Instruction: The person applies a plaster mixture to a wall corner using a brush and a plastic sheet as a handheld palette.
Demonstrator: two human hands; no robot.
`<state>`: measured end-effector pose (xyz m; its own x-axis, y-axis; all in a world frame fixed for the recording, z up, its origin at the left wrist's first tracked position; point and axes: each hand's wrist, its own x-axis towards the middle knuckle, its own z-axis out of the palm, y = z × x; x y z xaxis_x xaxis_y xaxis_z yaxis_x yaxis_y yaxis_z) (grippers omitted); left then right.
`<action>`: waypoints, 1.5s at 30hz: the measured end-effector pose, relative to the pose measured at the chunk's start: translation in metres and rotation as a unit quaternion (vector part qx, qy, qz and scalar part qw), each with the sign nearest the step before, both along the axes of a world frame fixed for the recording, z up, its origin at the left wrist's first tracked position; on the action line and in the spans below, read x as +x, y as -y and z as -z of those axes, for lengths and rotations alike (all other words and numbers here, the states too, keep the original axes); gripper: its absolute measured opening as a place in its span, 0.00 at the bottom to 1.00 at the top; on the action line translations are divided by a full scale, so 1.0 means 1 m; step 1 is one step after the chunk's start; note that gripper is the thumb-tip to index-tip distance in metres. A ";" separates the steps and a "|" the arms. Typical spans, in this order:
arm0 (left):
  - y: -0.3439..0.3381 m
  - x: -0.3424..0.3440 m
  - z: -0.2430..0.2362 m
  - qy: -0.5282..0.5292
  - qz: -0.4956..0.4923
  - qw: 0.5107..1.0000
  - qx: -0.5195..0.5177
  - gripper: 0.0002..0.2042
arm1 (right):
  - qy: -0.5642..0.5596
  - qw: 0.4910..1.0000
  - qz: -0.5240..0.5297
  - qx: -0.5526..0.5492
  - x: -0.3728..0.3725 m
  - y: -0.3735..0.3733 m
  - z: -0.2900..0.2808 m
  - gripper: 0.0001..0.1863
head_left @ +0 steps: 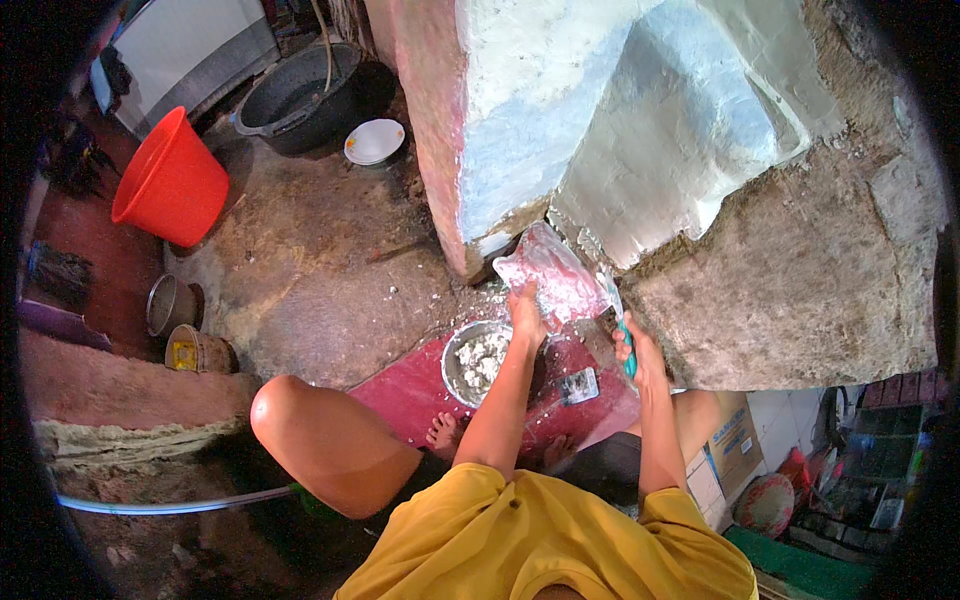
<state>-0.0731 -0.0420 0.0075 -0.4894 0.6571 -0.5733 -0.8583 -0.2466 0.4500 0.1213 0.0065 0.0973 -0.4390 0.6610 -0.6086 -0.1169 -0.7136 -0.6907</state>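
My left hand [527, 313] grips the near edge of a pinkish flat sheet [545, 268] smeared with white paste, held up against the foot of the wall. In my right hand [648, 355] is a putty knife [629, 362] with a teal handle, its white-coated blade at the sheet's right edge. Below and left of the sheet, a metal bowl [447, 376] holds lumpy white paste. Ahead, grey-white plaster [630, 170] covers part of the wall, ending in a ragged lower edge above bare rough cement [770, 290].
I sit with knees apart around a red board [400, 395], where a small printed packet [579, 386] lies. An orange-red bucket [175, 185], a black basin [300, 100] and a white plate [375, 142] stand at far left. To the right is a cardboard box [735, 450].
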 end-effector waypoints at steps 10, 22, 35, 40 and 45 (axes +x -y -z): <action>0.002 0.004 -0.017 -0.047 -0.004 0.999 0.011 0.18 | 0.073 0.980 -0.047 0.177 -0.074 0.002 -0.008 0.12; 0.003 -0.001 -0.010 -0.050 -0.008 0.997 0.052 0.20 | -0.031 0.991 0.081 0.103 -0.070 -0.004 0.015 0.12; 0.002 0.000 -0.006 -0.069 -0.006 0.997 0.025 0.16 | -0.027 0.996 0.054 0.064 -0.023 0.009 0.000 0.12; 0.000 0.003 -0.014 -0.051 0.000 0.998 -0.031 0.17 | -0.055 0.998 0.029 0.003 0.006 0.006 0.015 0.12; 0.003 0.001 -0.017 -0.027 0.005 1.000 -0.013 0.17 | 0.115 0.979 -0.070 0.154 0.031 0.016 -0.009 0.10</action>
<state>-0.0724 -0.0450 0.0248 -0.5132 0.6476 -0.5632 -0.8351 -0.2256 0.5017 0.1526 -0.0097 0.1060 -0.4125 0.7721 -0.4834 0.1516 -0.4650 -0.8722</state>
